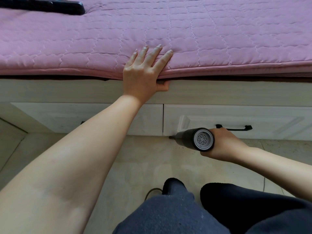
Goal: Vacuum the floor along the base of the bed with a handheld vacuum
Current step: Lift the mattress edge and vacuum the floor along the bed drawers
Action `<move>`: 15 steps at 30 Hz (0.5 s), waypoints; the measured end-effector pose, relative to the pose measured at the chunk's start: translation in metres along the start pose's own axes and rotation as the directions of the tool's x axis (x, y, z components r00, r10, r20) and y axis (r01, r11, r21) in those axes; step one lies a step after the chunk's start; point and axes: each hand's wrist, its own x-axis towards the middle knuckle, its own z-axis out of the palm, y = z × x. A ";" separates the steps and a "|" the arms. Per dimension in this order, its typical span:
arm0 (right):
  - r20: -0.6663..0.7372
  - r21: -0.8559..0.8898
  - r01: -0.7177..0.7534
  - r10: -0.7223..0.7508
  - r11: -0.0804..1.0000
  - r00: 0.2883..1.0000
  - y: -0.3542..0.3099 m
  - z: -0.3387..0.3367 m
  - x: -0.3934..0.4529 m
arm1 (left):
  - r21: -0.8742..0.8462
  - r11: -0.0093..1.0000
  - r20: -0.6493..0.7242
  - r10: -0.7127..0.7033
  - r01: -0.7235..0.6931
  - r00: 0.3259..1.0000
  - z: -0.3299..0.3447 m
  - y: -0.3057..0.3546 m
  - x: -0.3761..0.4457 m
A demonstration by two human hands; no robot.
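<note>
My right hand (224,144) grips a dark cylindrical handheld vacuum (194,137), whose grey vented rear end faces me. Its nozzle tip (170,137) touches the tiled floor (143,157) right at the base of the bed, below the seam between two drawers. Small specks of dirt lie on the floor beside the nozzle. My left hand (143,73) rests on the edge of the pink quilted bed cover (202,39), fingers straight on top and thumb tucked under the edge.
The white bed base (67,92) has two drawer fronts; the right one carries a black handle (236,128). A black vacuum floor head (50,5) lies on the bed at top left. A thin cable (152,191) runs by my knees on the floor.
</note>
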 end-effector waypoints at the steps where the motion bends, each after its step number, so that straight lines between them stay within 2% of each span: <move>1: 0.005 0.009 -0.011 0.011 1.000 1.000 0.000 -0.001 0.001 | -0.002 1.000 0.002 0.000 0.000 1.000 0.000 0.000 0.000; 7: 0.015 0.089 -0.072 0.071 0.993 0.997 0.004 -0.007 0.006 | -0.001 1.000 -0.001 0.005 -0.005 1.000 0.001 -0.001 0.000; 15: 0.024 0.056 -0.038 0.036 0.998 0.999 0.005 -0.006 0.001 | -0.006 1.000 0.004 0.009 -0.009 1.000 -0.001 0.000 0.000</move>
